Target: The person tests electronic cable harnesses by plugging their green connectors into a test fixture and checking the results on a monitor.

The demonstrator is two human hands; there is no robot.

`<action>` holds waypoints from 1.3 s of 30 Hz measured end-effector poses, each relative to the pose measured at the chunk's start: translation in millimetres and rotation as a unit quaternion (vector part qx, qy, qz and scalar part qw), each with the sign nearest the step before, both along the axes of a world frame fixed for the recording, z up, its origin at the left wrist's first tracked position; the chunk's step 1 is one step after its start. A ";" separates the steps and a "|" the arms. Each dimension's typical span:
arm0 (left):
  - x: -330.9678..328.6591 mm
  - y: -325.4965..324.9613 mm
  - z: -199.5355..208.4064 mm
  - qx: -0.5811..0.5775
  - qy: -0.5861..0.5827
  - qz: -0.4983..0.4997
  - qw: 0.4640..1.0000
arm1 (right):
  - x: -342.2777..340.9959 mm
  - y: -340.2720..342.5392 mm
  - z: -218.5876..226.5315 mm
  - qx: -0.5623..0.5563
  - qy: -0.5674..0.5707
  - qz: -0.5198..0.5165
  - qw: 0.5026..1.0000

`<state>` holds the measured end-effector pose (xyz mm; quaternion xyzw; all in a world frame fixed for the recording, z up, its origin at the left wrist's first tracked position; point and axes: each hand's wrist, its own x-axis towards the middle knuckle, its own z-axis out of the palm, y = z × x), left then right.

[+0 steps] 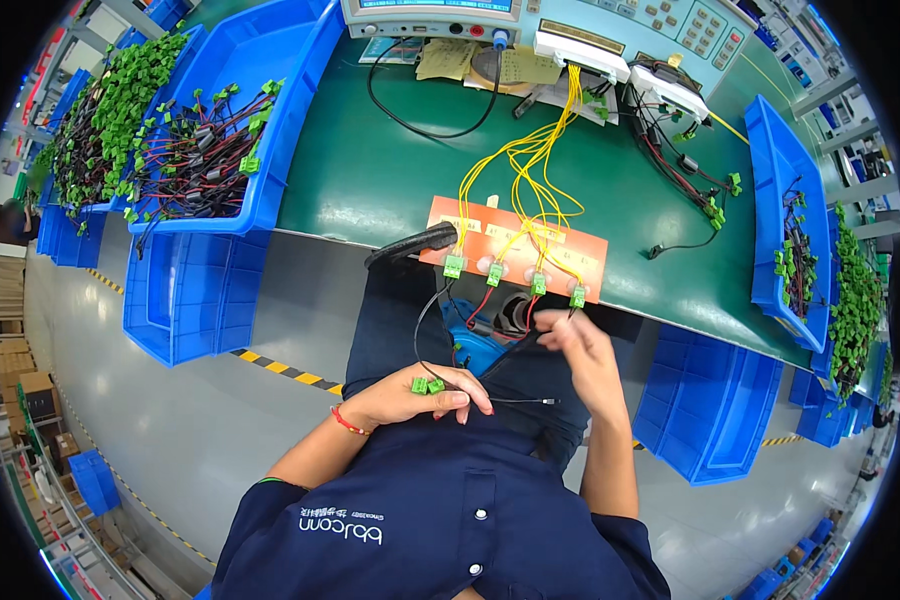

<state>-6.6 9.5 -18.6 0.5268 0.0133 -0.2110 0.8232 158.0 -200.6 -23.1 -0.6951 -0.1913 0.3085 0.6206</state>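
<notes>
My left hand (425, 392) is closed round a thin black cable; two small green connectors (427, 386) show at its fingers, and a bare cable tip (551, 401) pokes out to the right. Just below the table edge, my right hand (582, 350) is by the rightmost green connector (578, 297). Its fingertips are smeared by motion, so whether they grip a wire is unclear. Along the near edge of an orange board (515, 235), several green connectors are plugged in, with yellow wires (520, 165) above and black and red leads hanging below.
Behind the board on the green table (370, 180) stands a test instrument (630, 25) with white connector blocks. Blue bins (280, 150) of green-ended cables flank it left and right. Loose cables (670, 170) lie right of the board. Empty-looking blue bins (195, 300) hang lower down.
</notes>
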 end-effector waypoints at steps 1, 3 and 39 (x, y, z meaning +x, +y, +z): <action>0.7 0.0 -1.2 -0.020 0.000 0.018 1.000 | -1.5 -8.0 -1.9 -0.008 0.019 0.067 0.998; 2.6 0.2 -3.4 -0.025 0.012 0.055 0.998 | -4.3 -21.1 8.7 -0.021 0.179 0.153 0.972; 54.4 -5.5 13.9 -0.053 0.025 0.291 0.955 | -6.3 -9.4 21.4 -0.103 -0.272 0.114 0.950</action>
